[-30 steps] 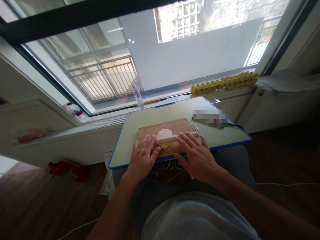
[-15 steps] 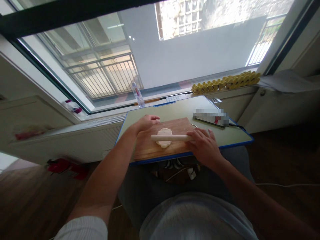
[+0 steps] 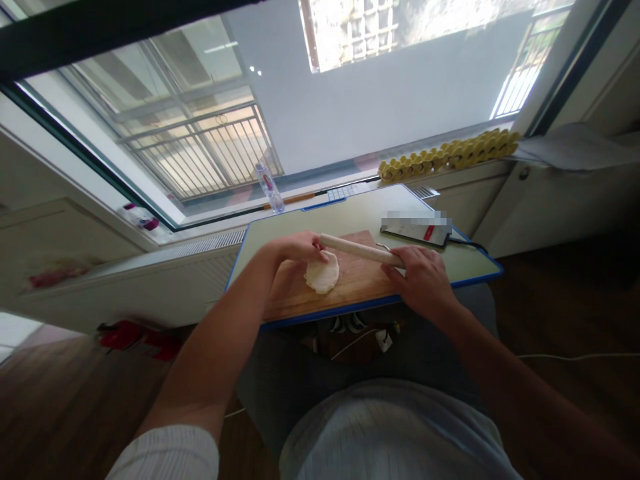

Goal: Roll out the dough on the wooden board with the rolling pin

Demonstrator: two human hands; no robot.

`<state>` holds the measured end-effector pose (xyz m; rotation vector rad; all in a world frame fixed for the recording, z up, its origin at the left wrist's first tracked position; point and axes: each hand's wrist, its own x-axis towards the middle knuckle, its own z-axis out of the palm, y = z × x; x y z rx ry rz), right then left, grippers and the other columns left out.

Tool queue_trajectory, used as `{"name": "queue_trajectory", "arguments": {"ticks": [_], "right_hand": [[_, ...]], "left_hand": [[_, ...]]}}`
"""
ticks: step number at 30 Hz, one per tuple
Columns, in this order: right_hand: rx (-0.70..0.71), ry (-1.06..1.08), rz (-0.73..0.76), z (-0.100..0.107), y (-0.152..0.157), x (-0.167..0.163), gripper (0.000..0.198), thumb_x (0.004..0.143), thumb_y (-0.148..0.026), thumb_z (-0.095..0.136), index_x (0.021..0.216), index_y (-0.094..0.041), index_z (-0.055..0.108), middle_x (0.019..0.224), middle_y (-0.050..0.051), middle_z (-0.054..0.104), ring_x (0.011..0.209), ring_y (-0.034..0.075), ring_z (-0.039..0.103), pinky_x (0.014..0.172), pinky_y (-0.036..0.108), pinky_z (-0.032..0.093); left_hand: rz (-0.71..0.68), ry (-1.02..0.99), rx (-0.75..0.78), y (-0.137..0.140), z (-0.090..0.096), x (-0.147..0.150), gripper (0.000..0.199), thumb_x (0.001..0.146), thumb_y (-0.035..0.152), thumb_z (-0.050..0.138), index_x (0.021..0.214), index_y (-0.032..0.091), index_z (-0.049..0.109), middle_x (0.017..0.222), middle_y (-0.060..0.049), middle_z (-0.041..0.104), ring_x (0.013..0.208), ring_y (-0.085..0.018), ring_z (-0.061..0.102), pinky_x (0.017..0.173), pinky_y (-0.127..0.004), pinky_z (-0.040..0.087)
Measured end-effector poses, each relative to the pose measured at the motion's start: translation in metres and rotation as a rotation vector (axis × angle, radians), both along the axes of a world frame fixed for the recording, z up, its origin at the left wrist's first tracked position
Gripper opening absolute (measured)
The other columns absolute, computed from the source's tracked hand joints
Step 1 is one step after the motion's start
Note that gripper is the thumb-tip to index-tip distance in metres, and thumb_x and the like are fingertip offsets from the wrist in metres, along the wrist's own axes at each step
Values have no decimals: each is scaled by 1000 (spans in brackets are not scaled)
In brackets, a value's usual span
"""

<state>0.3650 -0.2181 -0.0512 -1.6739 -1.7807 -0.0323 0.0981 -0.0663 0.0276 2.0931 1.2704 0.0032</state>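
Observation:
A flattened round of dough (image 3: 323, 275) lies on a wooden cutting board (image 3: 285, 301). My left hand (image 3: 303, 247) is at its far edge, thumb and fingers pinched on the dough there. A pale rolling pin (image 3: 357, 249) is held by its right end in my right hand (image 3: 419, 270). The pin slants across the board beyond the dough, its left end close to my left fingers. Whether the pin touches the board or my left fingers, I cannot tell.
The board rests on a pale table (image 3: 373, 207) with a blue rim. A tablet-like device (image 3: 415, 233) with a cable lies at the right. On the windowsill are a clear bottle (image 3: 270, 189) and yellow egg cartons (image 3: 450, 155). A red object (image 3: 125, 335) is on the floor.
The rolling pin has come off the dough, swinging its left end away from me. My left hand has moved in from the board's far edge and now grips the dough's edge.

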Motion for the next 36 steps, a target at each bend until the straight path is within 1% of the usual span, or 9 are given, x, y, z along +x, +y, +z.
{"name": "queue_trajectory", "arguments": {"ticks": [8, 10, 14, 17, 25, 28, 31, 33, 36], "right_hand": [[23, 34, -25, 11, 8, 0, 38, 97, -45, 53, 116, -18, 71, 116, 15, 75, 116, 36, 63, 106, 53, 41], [34, 51, -25, 13, 10, 0, 38, 97, -46, 53, 116, -18, 71, 114, 15, 75, 113, 36, 64, 103, 53, 43], [42, 54, -19, 18, 12, -6, 37, 97, -45, 53, 115, -19, 71, 113, 15, 75, 112, 36, 64, 102, 53, 44], [45, 35, 27, 21, 13, -11, 33, 96, -44, 55, 113, -20, 71, 113, 15, 76, 113, 35, 64, 104, 53, 44], [-16, -32, 206, 22, 16, -31, 30, 98, -41, 60, 116, -20, 71, 116, 12, 75, 117, 34, 63, 106, 50, 42], [-63, -72, 253, 25, 20, -39, 30, 98, -41, 62, 117, -21, 72, 119, 11, 75, 118, 32, 62, 108, 49, 41], [-110, -139, 264, 32, 26, -47, 29, 99, -43, 63, 118, -24, 74, 123, 9, 74, 122, 32, 60, 111, 49, 37], [-141, -183, 271, 35, 30, -52, 30, 99, -44, 62, 120, -27, 74, 127, 8, 73, 126, 32, 58, 112, 50, 36], [-173, -223, 279, 34, 30, -59, 32, 100, -44, 59, 125, -29, 73, 131, 7, 72, 128, 31, 56, 111, 50, 36]], "left_hand": [[56, -390, -18, -44, 23, -17, 31, 73, 38, 82, 82, 18, 60, 73, 1, 60, 65, -12, 58, 55, -22, 47], [214, -574, -3, -57, 16, -19, 33, 77, 38, 81, 92, 18, 59, 81, -1, 64, 70, -14, 64, 59, -24, 53], [589, -797, -27, -83, -18, -15, 47, 78, 25, 78, 119, 20, 56, 96, -4, 69, 78, -18, 72, 63, -30, 62], [632, -786, -49, -99, -35, -16, 53, 77, 19, 77, 126, 21, 59, 94, -3, 69, 77, -19, 74, 62, -30, 63], [674, -758, 46, -108, -39, -42, 59, 80, 19, 73, 137, 16, 58, 89, -4, 76, 69, -20, 74, 65, -33, 64], [712, -638, 365, -99, -40, -57, 44, 79, 16, 70, 123, 16, 67, 98, -6, 79, 84, -21, 76, 85, -36, 63], [741, -565, 696, -99, -36, -67, 24, 88, 20, 61, 110, 18, 71, 111, -7, 78, 104, -21, 73, 103, -36, 55], [695, -512, 759, -108, -35, -64, 26, 97, 29, 55, 113, 19, 72, 118, -8, 78, 113, -22, 71, 108, -38, 52], [486, -295, 787, -131, -43, -45, 38, 104, 38, 50, 132, 21, 69, 139, -10, 71, 134, -26, 60, 122, -46, 40]]}}
